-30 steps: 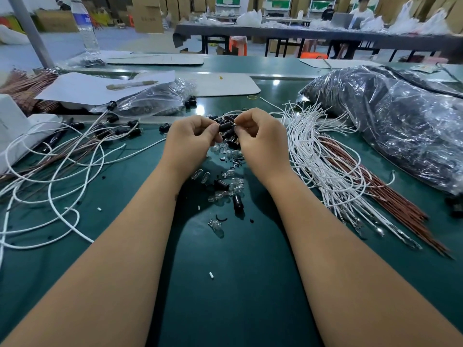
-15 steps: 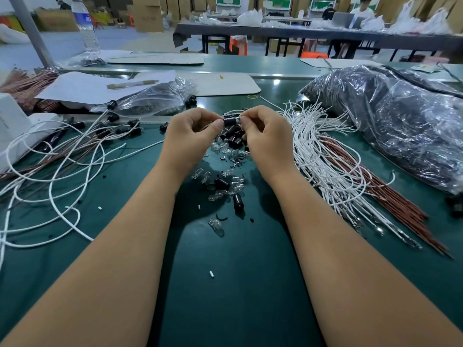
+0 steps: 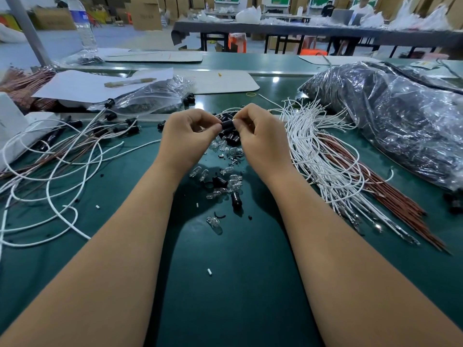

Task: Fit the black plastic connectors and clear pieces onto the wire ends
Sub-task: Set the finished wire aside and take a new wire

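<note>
Hands meet above a heap of loose parts on the green bench (image 3: 225, 284). Left hand (image 3: 186, 136) and right hand (image 3: 260, 136) both pinch one black connector (image 3: 227, 125) between fingertips. It looks light, rigid and smooth; grip its sides. Clear pieces (image 3: 234, 184) beneath look fragile.
</note>
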`<state>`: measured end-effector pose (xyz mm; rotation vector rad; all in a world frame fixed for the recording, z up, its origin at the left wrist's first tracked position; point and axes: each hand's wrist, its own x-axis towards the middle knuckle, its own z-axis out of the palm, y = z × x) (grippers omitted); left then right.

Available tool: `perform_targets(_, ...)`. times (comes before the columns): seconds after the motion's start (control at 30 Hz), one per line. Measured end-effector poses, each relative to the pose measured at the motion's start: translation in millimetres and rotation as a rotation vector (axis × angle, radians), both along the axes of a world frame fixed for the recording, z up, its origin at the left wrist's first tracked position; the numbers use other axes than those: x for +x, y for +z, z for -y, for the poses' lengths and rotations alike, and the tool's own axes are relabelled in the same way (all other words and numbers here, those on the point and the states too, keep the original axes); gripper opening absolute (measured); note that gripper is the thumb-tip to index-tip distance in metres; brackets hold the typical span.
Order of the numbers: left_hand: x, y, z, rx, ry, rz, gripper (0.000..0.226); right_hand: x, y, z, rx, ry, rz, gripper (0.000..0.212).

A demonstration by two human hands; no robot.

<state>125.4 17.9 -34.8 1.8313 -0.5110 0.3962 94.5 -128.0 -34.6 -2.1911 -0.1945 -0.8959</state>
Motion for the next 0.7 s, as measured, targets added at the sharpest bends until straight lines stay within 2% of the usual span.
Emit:
perform_targets(0.17, -2.4, 0.6, -1.0, -0.017, -0.033, -0.063, 0.003, -0.8, 0.8, 1.4, 0.043, 0.031, -0.063, 0.008)
perform_targets(0.43, -1.6, 0.9, -1.2, -0.042, -0.046, -0.055, 0.005, -2.2, 2.6, -1.7, 0.160, 0.068, -0.103, 0.007)
perform_targets(0.7, -9.4, 4.4, 10.8, -0.093, -0.111, -0.126, 0.005, 0.8, 3.2, 3.7, 0.449, 0.136, -0.170, 0.012)
